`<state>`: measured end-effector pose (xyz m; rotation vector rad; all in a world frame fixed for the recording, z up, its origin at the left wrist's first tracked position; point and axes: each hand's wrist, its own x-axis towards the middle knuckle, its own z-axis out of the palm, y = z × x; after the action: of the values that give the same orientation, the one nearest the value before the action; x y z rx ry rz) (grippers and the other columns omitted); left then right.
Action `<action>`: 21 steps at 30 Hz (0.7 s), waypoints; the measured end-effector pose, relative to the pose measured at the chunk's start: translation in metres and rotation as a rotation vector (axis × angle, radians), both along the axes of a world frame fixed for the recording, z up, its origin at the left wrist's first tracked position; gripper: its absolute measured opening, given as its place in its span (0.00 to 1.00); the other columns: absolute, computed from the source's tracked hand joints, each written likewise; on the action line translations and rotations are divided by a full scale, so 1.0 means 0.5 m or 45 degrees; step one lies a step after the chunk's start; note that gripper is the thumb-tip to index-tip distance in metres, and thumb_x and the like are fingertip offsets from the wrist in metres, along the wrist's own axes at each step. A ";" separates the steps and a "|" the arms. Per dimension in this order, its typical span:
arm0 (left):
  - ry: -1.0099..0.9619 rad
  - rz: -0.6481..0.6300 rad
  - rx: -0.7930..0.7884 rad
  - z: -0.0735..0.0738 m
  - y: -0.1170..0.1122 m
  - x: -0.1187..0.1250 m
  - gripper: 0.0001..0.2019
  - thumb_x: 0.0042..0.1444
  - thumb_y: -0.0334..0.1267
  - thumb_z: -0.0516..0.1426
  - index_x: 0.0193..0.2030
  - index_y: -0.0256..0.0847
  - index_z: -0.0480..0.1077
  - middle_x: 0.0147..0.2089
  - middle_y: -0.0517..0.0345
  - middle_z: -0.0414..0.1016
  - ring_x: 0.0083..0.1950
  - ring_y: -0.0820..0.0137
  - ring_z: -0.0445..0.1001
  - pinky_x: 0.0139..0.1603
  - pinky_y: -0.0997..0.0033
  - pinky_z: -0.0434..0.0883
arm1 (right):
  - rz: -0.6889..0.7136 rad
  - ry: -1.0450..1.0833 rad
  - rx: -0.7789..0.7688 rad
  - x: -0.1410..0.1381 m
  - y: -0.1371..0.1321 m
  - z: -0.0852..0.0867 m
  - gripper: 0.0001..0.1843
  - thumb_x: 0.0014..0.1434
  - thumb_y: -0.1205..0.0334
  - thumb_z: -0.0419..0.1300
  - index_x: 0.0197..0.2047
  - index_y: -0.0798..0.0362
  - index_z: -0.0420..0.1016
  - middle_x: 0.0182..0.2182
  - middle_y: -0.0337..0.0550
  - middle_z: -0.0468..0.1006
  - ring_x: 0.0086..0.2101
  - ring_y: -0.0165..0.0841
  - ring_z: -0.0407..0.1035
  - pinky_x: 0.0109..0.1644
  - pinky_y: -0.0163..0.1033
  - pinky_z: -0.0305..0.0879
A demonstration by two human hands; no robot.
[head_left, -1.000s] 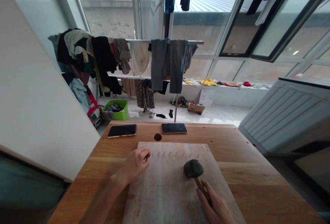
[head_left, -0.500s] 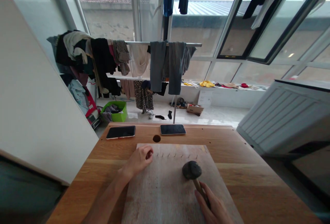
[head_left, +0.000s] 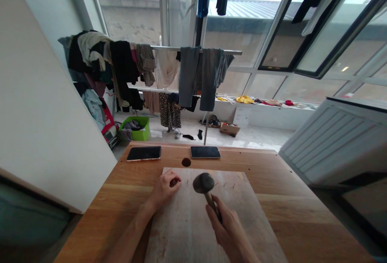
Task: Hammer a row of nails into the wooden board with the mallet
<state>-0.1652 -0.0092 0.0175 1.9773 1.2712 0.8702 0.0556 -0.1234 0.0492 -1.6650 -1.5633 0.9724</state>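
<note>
My right hand point(head_left: 225, 222) is wrapped round the wooden handle of a black-headed rubber mallet point(head_left: 203, 182). The mallet's head is over the upper part of a pale wooden board point(head_left: 175, 230). A row of several thin nails point(head_left: 225, 184) stands in the board near its far edge, partly hidden behind the mallet. My left hand point(head_left: 167, 186) rests at the board's upper left corner, at the left end of that row. Its fingers are curled and pinched together; whatever they hold is too small to make out.
Two phones, a left phone point(head_left: 144, 153) and a right phone point(head_left: 205, 152), lie along the far edge of the wooden table point(head_left: 121, 198), with a round hole point(head_left: 186, 162) between them. Beyond stand a laundry rack point(head_left: 232, 52) and a green basket point(head_left: 142, 134). A white ribbed cabinet point(head_left: 335, 138) is at right.
My right hand has moved the mallet left and farther forward over the board, closer to my left hand. The left hand stays in about the same place. The view has shifted slightly.
</note>
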 end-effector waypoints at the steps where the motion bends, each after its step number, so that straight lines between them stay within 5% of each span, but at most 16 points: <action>1: -0.003 -0.002 0.012 -0.003 0.001 0.001 0.04 0.55 0.32 0.56 0.33 0.39 0.74 0.34 0.58 0.70 0.33 0.72 0.69 0.36 0.73 0.66 | 0.044 -0.005 -0.004 -0.014 0.013 0.012 0.27 0.67 0.45 0.47 0.55 0.56 0.72 0.19 0.36 0.71 0.15 0.30 0.63 0.20 0.33 0.57; 5: -0.033 -0.015 0.086 -0.014 0.002 0.002 0.04 0.53 0.30 0.56 0.31 0.39 0.72 0.32 0.59 0.69 0.32 0.72 0.67 0.34 0.73 0.64 | 0.163 -0.128 0.080 -0.059 0.049 0.031 0.22 0.68 0.52 0.46 0.53 0.56 0.72 0.23 0.41 0.76 0.20 0.33 0.69 0.26 0.34 0.59; 9: -0.058 -0.017 0.076 -0.018 0.001 0.001 0.05 0.51 0.27 0.54 0.30 0.38 0.69 0.31 0.60 0.67 0.31 0.72 0.65 0.32 0.74 0.62 | 0.204 -0.325 0.235 -0.077 0.059 0.017 0.19 0.67 0.58 0.48 0.54 0.55 0.73 0.33 0.49 0.82 0.33 0.39 0.75 0.35 0.37 0.62; 12: -0.082 -0.032 0.052 -0.020 0.000 0.000 0.07 0.49 0.24 0.53 0.31 0.38 0.69 0.31 0.60 0.66 0.31 0.72 0.65 0.32 0.74 0.61 | 0.208 -0.400 0.220 -0.080 0.057 0.006 0.18 0.68 0.60 0.48 0.54 0.53 0.73 0.31 0.48 0.82 0.32 0.40 0.76 0.34 0.37 0.61; 18: -0.041 -0.015 0.072 -0.011 -0.001 0.003 0.05 0.49 0.25 0.54 0.28 0.39 0.68 0.31 0.60 0.66 0.31 0.72 0.65 0.32 0.74 0.62 | 0.203 -0.172 0.165 -0.081 0.053 0.006 0.16 0.68 0.56 0.47 0.48 0.52 0.73 0.27 0.43 0.78 0.28 0.36 0.73 0.32 0.36 0.59; 21: -0.012 -0.009 0.085 -0.004 -0.003 0.004 0.06 0.50 0.28 0.56 0.34 0.39 0.72 0.34 0.58 0.70 0.33 0.71 0.67 0.34 0.73 0.65 | 0.113 0.122 0.016 -0.072 0.035 0.002 0.21 0.67 0.48 0.49 0.50 0.54 0.71 0.20 0.35 0.69 0.18 0.30 0.64 0.23 0.34 0.56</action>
<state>-0.1634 -0.0107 0.0155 2.0256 1.2434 0.9285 0.0194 -0.1060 0.0503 -1.5284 -1.5874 1.0702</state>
